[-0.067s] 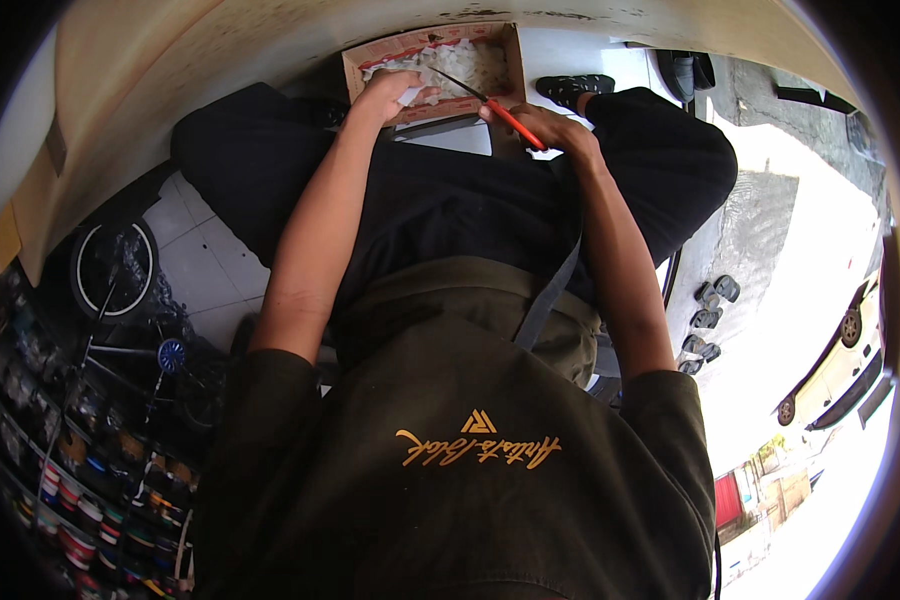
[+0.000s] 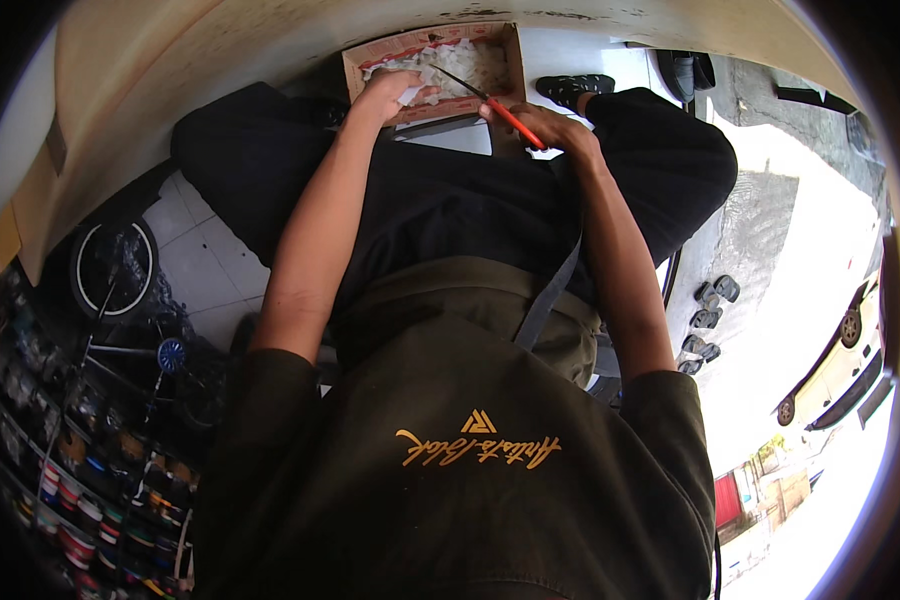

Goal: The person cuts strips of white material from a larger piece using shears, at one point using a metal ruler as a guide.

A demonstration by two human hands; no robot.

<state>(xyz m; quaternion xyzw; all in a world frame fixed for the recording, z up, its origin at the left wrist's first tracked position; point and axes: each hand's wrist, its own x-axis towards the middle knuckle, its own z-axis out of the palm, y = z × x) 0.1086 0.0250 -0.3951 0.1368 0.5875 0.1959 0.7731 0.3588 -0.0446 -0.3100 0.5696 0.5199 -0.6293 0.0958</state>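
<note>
A shallow cardboard box point(image 2: 518, 62) sits beyond my crossed legs, holding many crumpled white scraps point(image 2: 482, 66). Over its left side, my left hand point(image 2: 398, 86) is closed on a thin white piece point(image 2: 408, 96), perhaps paper or plastic. My right hand point(image 2: 548, 124) grips a pair of scissors point(image 2: 500, 107) with orange-red handles. The dark blades point up and left across the box, their tips near the scraps and apart from my left fingers. Whether the blades are parted is too fine to make out.
A pale wall point(image 2: 270, 35) curves behind the box. My sandalled foot point(image 2: 576, 90) is right of it, with dark shoes point(image 2: 682, 72) farther right. A bicycle wheel point(image 2: 115, 268) and paint-like tubs point(image 2: 78, 545) stand at left. Several sandals point(image 2: 708, 318) lie at right.
</note>
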